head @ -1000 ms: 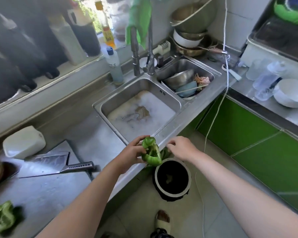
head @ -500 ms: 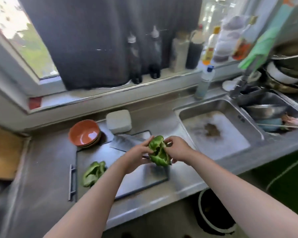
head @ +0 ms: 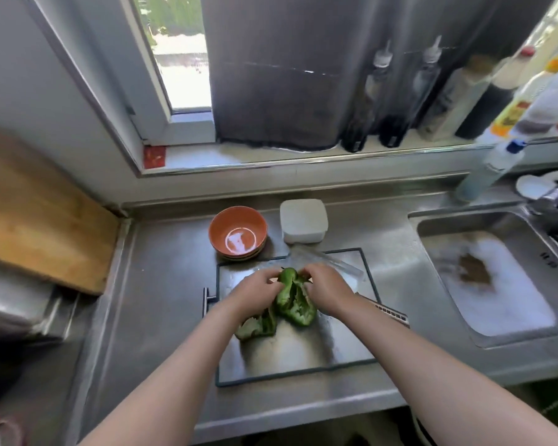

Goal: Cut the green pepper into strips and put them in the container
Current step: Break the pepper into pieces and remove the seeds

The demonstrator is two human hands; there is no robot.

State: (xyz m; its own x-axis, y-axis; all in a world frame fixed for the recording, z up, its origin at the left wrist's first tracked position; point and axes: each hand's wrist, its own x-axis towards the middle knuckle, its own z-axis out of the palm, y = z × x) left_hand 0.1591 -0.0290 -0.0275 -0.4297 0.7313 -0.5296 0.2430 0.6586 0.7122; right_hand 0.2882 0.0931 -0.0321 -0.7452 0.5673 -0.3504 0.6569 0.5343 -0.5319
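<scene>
Nearest to us, both forearms enter from the bottom edge and converge over the steel cutting board (head: 303, 355), which lies on the bench (head: 161, 317) with its bar handle to the left. On the board's left part lies a loose pepper piece (head: 258, 326), partly hidden under the left wrist and touching the piece in hand.

Just beyond it, the left hand (head: 258, 289) and right hand (head: 327, 291) face each other, backs up. Both grip the pepper half (head: 295, 304) between them, with fingers and thumbs curled onto its far rim, one hand on each side, as if to spread it open. The half's long axis runs away from us: far end at the fingertips, near end low over the board. We cannot tell whether it touches the steel. Its hollow side faces up. Neither hand is nearer, as the half sits squarely between them.

We judge that slicing has not begun, since no strips show. The cleaver (head: 329, 263) lies blurred just beyond the right hand, toward the board's far-right corner. The right hand would have to let go and reach forward for it.

Farther back, near the board's far edge, stand an orange bowl (head: 238, 233) and, just beside it on the right, a white container (head: 303, 225).
</scene>
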